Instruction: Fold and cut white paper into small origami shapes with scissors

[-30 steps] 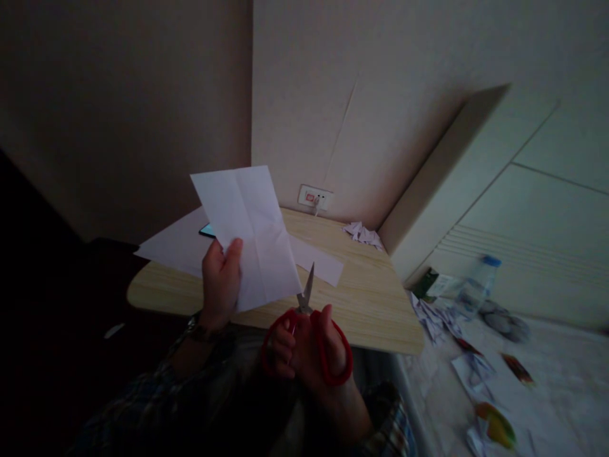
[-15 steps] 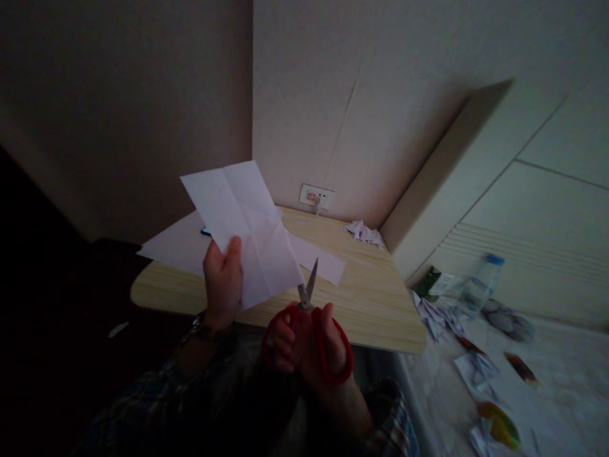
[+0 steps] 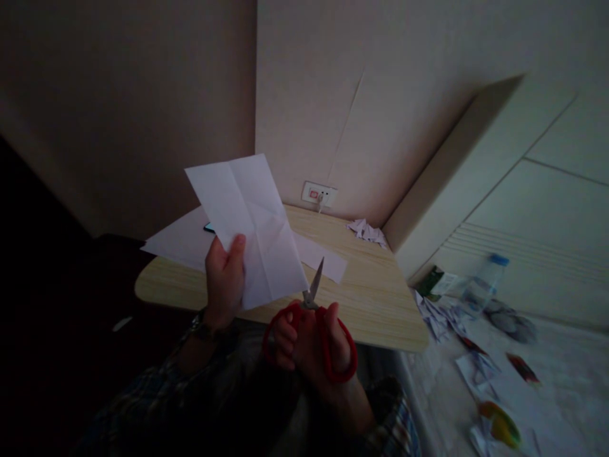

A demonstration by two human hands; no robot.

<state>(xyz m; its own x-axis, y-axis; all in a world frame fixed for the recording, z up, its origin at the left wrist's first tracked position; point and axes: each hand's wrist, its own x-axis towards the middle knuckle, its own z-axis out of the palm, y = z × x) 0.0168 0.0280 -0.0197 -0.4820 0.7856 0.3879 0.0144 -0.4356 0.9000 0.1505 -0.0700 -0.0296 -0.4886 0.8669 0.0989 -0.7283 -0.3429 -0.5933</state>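
Observation:
A white sheet of paper [image 3: 259,228] with crossing fold lines is pinched in my left hand [image 3: 224,279], thumb on the near face. My right hand [image 3: 311,346] has its fingers through the red handles of a pair of scissors [image 3: 310,301]. The blades are spread apart and point up; one lies behind the paper's lower right corner, the other stands clear to its right. Behind the held sheet, more white paper [image 3: 176,240] lies on the wooden tabletop [image 3: 380,311], along with a paper strip [image 3: 326,257]. A dark phone edge [image 3: 208,227] peeks out there.
Folded paper pieces [image 3: 367,233] sit at the table's back right corner. A wall socket [image 3: 320,195] holds a plug. To the right, a bed surface [image 3: 556,362] carries a plastic bottle [image 3: 483,289], a green box [image 3: 431,282] and paper scraps [image 3: 438,315].
The paper has turned slightly more upright and shifted a little to the right in view. The scissors remain spread at its lower right corner. The whole view has moved slightly.

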